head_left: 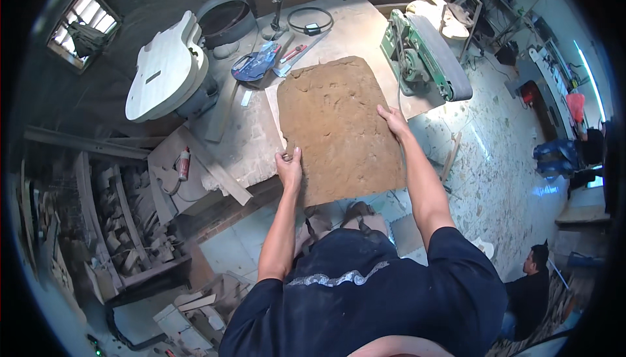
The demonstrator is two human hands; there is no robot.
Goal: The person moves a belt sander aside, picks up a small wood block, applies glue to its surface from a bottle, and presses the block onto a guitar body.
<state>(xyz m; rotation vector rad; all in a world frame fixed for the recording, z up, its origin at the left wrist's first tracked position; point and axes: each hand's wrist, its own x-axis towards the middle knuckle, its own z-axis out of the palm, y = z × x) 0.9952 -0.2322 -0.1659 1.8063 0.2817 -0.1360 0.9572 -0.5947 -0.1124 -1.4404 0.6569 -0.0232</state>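
Both my hands hold a large brown sheet (342,129) with rounded far corners, dents and worn edges; its exact material I cannot tell. My left hand (290,169) is closed on its left edge, thumb on top. Farther up the opposite edge, my right hand (393,123) grips it, thumb on top and fingers partly hidden beneath. The far part of the sheet lies over the workbench (251,155), while its near end juts out past the bench edge toward my body.
A green belt sander (420,57) stands right of the sheet. Guitar bodies (166,70), a blue bag (256,63), a desk lamp (277,28) and a red bottle (184,163) are to the left. Wood offcuts (130,226) fill a lower-left rack. Another person (528,298) sits at lower right.
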